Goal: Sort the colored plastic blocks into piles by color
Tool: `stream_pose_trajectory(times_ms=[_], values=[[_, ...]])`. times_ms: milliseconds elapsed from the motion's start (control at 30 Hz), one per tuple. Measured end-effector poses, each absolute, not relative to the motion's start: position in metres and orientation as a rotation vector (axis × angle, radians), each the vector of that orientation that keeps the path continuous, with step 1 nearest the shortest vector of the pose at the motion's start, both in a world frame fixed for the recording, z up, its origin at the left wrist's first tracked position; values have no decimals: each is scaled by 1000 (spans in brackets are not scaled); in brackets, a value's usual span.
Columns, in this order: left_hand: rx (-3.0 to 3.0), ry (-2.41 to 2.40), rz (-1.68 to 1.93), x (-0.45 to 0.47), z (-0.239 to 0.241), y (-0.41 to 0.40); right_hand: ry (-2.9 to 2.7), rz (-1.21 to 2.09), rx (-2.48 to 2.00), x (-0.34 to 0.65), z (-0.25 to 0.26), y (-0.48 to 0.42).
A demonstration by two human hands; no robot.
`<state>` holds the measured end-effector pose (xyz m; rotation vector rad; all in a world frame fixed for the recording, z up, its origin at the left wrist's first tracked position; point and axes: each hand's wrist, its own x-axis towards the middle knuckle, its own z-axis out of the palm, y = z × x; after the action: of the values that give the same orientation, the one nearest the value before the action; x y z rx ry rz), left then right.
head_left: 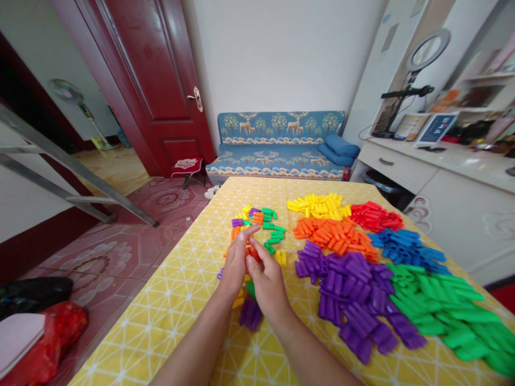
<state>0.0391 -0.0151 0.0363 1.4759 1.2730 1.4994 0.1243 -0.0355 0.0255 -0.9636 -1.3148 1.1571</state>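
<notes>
My left hand [236,261] and my right hand [266,279] meet over the near left part of the table. Between them they hold small red-orange plastic tube pieces [252,253], mostly covered by the fingers. Around the hands lie short mixed-colour tubes: green ones [276,235] to the right, purple ones [237,222] and orange ones [257,217] beyond, and a yellow pair [280,258] beside my right fingers. More purple tubes [250,315] rest below the hands, partly hidden by my right wrist.
Sorted heaps of tubes fill the table's right side: yellow [319,205], orange [338,236], red [376,216], blue [410,249], purple [358,289] and green [450,305]. A patterned yellow cloth [161,316] covers the table. A blue sofa [277,153] stands behind.
</notes>
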Motion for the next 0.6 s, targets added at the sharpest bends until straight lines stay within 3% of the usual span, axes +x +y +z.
stream_pose_trajectory(times_ms=[167,467,600], values=[[1677,1392,1504,32,24,-5,-1299,1083,-1048,168,39,-7],[2121,1598,1121,25,-14,13,-1675,-126,-1979,320,75,58],[2165,1576,1095,25,-12,11,-1814,-290,-2178,349,75,80]])
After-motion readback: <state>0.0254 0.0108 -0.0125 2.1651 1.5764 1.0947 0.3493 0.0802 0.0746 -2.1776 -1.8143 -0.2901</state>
